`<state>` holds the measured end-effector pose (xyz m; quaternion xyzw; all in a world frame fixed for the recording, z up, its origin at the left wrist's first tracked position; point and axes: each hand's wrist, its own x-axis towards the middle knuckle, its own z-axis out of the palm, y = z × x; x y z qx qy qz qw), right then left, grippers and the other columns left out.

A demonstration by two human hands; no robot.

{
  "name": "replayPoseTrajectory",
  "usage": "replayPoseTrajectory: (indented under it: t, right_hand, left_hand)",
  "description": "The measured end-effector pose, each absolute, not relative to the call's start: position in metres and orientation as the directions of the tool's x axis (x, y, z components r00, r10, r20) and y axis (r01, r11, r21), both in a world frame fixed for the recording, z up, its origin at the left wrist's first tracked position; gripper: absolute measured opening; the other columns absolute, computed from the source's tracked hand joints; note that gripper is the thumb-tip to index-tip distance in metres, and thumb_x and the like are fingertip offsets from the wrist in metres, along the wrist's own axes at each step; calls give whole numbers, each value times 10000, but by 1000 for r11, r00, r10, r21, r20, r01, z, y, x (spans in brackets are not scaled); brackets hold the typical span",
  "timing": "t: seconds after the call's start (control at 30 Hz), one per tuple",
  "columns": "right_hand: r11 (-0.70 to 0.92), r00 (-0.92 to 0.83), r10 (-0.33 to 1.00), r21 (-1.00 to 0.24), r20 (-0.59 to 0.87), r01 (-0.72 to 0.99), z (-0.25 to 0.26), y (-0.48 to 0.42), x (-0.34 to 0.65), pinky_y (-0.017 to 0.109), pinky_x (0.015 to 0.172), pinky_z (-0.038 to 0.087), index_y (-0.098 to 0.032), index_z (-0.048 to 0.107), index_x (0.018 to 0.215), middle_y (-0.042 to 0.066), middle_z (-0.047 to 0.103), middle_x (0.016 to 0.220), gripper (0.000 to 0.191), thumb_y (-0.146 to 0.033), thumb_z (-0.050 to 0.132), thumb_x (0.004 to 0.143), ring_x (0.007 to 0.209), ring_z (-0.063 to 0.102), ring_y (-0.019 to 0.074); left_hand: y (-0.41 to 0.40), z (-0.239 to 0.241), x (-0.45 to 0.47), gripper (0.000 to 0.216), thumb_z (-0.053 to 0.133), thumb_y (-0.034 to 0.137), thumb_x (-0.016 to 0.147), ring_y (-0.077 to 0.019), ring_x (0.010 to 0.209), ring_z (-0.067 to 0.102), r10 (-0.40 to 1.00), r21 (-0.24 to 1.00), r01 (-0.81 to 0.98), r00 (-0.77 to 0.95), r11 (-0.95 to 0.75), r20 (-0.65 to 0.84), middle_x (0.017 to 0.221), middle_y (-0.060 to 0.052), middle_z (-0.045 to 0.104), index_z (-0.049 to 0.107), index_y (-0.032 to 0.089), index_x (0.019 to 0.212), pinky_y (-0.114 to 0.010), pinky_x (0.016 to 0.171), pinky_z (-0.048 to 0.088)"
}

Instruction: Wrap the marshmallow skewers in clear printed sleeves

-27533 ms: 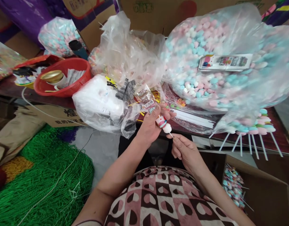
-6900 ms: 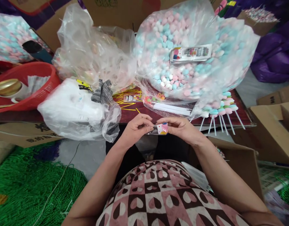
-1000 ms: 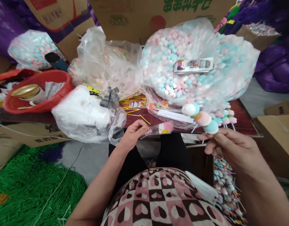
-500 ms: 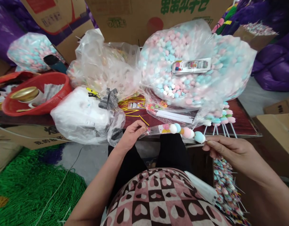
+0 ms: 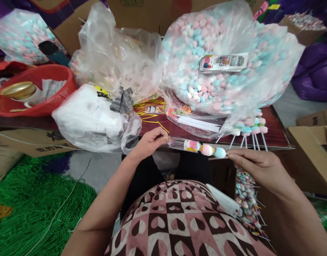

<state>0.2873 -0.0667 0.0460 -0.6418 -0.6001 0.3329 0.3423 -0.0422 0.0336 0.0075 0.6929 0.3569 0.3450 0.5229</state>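
My left hand (image 5: 154,142) pinches the closed end of a clear printed plastic sleeve (image 5: 176,143) in front of the table edge. Partly inside that sleeve lies a skewer of pink, blue and white marshmallows (image 5: 206,149), held roughly level. Thumb and fingers of my right hand (image 5: 255,161) grip the skewer's stick at the other end. Just above the right hand, several marshmallow skewers (image 5: 255,128) with white sticks rest on the table. Yellow twist ties (image 5: 146,116) are scattered beyond my left hand, near a small bag with white sticks (image 5: 197,125).
A large bag of marshmallows (image 5: 272,67) with a stack of printed sleeves (image 5: 224,63) on it fills the right of the table (image 5: 282,137). At left stand a white plastic bag (image 5: 86,121) and a red basket (image 5: 56,93). Finished skewers (image 5: 247,199) fill a box below right.
My right hand has shifted slightly left, pushing the marshmallow skewer further into the sleeve. My left hand keeps its pinch on the sleeve's end. The head view has tilted down a little.
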Motion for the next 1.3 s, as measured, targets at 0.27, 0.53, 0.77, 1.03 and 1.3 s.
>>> replayPoseTrajectory:
  t: [0.27,0.53,0.77,1.03,1.3]
  right_hand:
    - [73,-101,995,-740,7,669,46,-65,285,286,649,549,-208,744,795,76,761,779,452,-620,567,846,669,696,200]
    - [71,-185,980,-736,-74,673,43,-63,278,279,527,468,-227,723,751,38,701,648,528,-702,507,835,536,607,165]
    - [-32,-53,996,-841,-72,539,31,-65,273,300,607,525,-226,743,829,32,711,690,409,-622,660,776,607,644,180]
    - [-74,-25,994,-845,-103,530,28,-64,267,264,541,464,-204,732,810,7,643,598,406,-602,653,790,552,576,147]
    - [-54,-94,988,-845,-122,532,18,-63,257,241,460,354,-215,725,823,-24,532,511,402,-591,584,845,479,467,119]
  left_hand:
    - [34,11,-43,172,575,300,888,-120,719,510,826,934,207,546,-291,136,781,-6,563,574,168,778,-247,696,396]
    - [34,14,-40,191,584,320,882,-125,706,510,821,927,197,546,-318,165,756,-11,564,586,174,758,-243,686,392]
    - [35,14,-40,201,599,337,873,-129,703,512,831,934,198,534,-299,153,761,-12,569,599,169,761,-253,691,402]
    - [35,24,-41,197,607,333,867,-136,708,528,827,919,215,535,-329,171,755,-18,585,607,172,753,-257,688,406]
    - [36,25,-39,207,650,365,857,-153,806,567,845,974,48,507,-223,169,839,-42,618,629,177,775,-280,768,435]
